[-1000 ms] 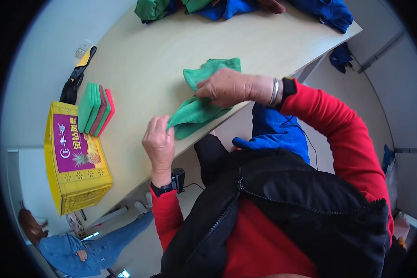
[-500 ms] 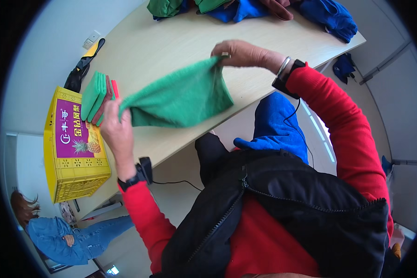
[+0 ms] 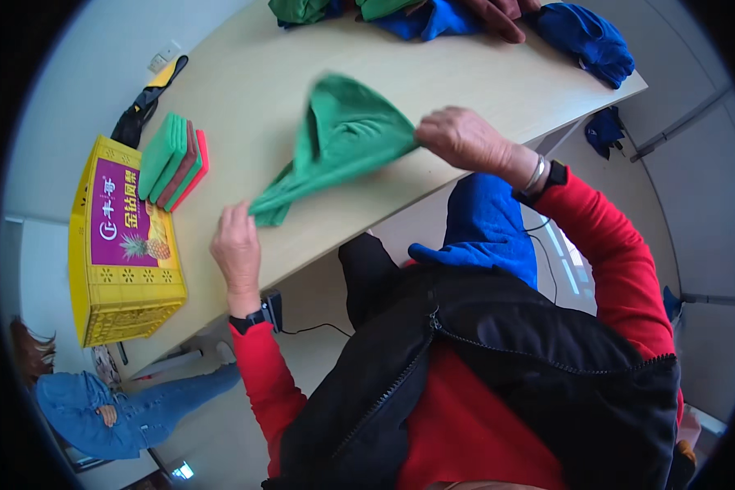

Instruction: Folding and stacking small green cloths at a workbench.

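Note:
A green cloth [image 3: 336,145] is stretched over the light wooden table [image 3: 245,98], partly lifted and blurred at its upper edge. My left hand [image 3: 237,245] pinches its lower left corner near the table's front edge. My right hand [image 3: 459,137] grips the cloth's right side, raised a little above the tabletop. Both sleeves are red, with a watch on each wrist.
A stack of folded green and red cloths [image 3: 171,159] lies at the table's left end, beside a yellow plastic crate [image 3: 122,245]. Green and blue cloths [image 3: 433,16] are piled at the far edge. Another person in denim [image 3: 98,408] is at lower left.
The cloth was spread wide between my hands half a second ago. Now it is gathered narrower, my left hand has come down toward the table edge and my right hand has moved nearer.

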Demonstrator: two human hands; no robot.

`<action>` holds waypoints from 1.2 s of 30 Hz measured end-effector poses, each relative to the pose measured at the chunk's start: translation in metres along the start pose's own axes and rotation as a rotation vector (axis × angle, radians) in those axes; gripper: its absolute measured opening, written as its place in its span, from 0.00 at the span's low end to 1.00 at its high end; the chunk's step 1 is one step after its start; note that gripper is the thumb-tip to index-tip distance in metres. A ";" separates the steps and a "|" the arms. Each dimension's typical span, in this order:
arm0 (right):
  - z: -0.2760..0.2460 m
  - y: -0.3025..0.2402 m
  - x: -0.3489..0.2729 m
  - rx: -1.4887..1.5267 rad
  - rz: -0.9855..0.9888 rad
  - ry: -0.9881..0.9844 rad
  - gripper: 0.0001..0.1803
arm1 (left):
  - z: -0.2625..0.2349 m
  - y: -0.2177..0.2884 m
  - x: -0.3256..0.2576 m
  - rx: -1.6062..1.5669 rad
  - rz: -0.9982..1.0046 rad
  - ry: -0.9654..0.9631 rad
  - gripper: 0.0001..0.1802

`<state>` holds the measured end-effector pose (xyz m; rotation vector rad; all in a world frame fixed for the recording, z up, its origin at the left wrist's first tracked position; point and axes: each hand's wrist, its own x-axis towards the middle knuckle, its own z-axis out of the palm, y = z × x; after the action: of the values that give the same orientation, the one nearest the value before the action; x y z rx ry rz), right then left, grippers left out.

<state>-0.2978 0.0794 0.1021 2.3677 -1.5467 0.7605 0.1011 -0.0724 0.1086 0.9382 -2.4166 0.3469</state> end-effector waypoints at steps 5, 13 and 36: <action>0.012 -0.019 -0.021 0.196 0.118 -0.124 0.05 | 0.010 0.013 -0.040 -0.064 -0.121 -0.069 0.17; -0.047 0.004 0.019 0.339 0.299 -0.095 0.10 | -0.022 -0.007 0.014 -0.169 -0.188 0.172 0.08; -0.096 0.056 0.107 -0.240 -0.005 0.347 0.08 | -0.047 -0.057 0.162 -0.370 -0.237 0.348 0.06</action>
<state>-0.3435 0.0135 0.2335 1.9471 -1.3965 0.8749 0.0561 -0.1841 0.2401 0.8960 -1.9398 -0.0257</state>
